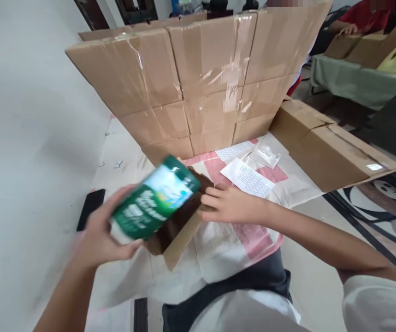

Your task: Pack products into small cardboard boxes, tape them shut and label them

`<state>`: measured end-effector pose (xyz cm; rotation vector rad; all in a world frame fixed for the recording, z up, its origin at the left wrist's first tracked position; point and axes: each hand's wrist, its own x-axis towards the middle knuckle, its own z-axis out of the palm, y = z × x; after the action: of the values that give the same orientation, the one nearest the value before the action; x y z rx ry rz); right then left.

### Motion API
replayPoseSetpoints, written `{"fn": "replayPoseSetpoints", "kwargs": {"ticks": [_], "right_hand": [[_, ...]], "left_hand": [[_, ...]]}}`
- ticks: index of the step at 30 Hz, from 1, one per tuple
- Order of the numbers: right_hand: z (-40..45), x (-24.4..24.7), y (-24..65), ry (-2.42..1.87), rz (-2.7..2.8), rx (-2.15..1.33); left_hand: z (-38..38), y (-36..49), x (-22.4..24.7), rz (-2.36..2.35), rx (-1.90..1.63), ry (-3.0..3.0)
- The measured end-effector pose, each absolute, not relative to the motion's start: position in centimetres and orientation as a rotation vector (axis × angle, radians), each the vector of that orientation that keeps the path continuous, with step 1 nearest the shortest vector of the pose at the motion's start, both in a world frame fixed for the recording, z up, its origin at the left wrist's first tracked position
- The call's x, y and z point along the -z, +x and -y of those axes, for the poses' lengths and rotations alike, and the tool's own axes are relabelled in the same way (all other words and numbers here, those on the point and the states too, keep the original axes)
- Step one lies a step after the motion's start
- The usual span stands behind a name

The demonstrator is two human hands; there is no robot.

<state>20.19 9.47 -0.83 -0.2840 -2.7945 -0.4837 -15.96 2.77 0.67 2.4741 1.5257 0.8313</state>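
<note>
My left hand point(104, 235) is wrapped round the base of a green canister point(152, 200) with a blue-and-yellow picture on its label. The canister is tilted, blurred by motion, and hangs above a small open cardboard box point(184, 233), hiding part of it. My right hand point(223, 203) has its fingers curled over the right edge of that box. The dark inside of the box shows only in part, so its contents cannot be made out. Just right of my right hand lies a white sheet with printed outlined shapes point(248, 177).
Tall taped cardboard panels point(215, 78) stand across the back of the cloth-covered table. A long cardboard piece point(325, 143) borders the right side. A black phone point(91, 210) lies left, near the wall. Behind the sheet sits a white plastic piece point(267, 156). Another person's hand point(348, 29) shows far right.
</note>
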Motion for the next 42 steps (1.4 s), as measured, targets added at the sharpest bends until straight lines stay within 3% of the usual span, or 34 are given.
{"fn": "replayPoseSetpoints", "kwargs": {"ticks": [5, 9, 11, 15, 16, 20, 23, 27, 31, 33, 37, 42], "right_hand": [[-9.4, 1.9, 20.6, -0.257, 2.743, 0.418], [-10.1, 3.4, 21.5, -0.398, 2.473, 0.044], [-11.0, 4.6, 21.8, -0.556, 2.22, -0.257], [-12.4, 7.6, 20.9, -0.547, 2.086, -0.773], [-12.4, 8.4, 20.4, -0.528, 2.069, -0.808], [-10.6, 10.6, 18.7, -0.645, 1.975, -0.662], [-9.3, 10.8, 17.8, -0.811, 1.858, -0.606], [-10.2, 10.2, 17.1, -0.92, 1.787, -0.727], [-11.6, 9.9, 16.9, -0.798, 1.824, -0.739], [-12.1, 9.9, 17.7, -0.796, 1.859, -0.736], [-14.5, 9.5, 24.0, -0.968, 1.994, -0.766], [-20.5, 8.5, 38.0, -1.773, 1.419, -0.456]], "left_hand": [[-6.3, -11.1, 1.3, -1.304, -0.166, 2.68], [-7.0, -10.5, 2.4, -1.227, 0.082, 2.754], [-5.8, -11.4, 2.9, -1.329, -0.148, 2.775], [-1.1, -13.9, 5.6, -1.698, -1.108, 2.508], [0.0, -14.3, 6.6, -1.632, -1.149, 2.475], [1.7, -15.3, 9.3, -1.552, -1.033, 2.464], [-0.8, -15.9, 8.9, -1.744, -1.203, 2.117], [-5.6, -16.3, 7.8, -1.489, -0.986, 1.87], [-6.2, -15.9, 7.2, -1.448, -1.012, 2.011], [-5.1, -15.4, 6.9, -1.476, -0.865, 2.174], [-2.9, -13.8, 6.4, -1.601, -0.573, 2.405], [-2.6, -11.7, 7.2, -1.748, -0.637, 2.678]]}}
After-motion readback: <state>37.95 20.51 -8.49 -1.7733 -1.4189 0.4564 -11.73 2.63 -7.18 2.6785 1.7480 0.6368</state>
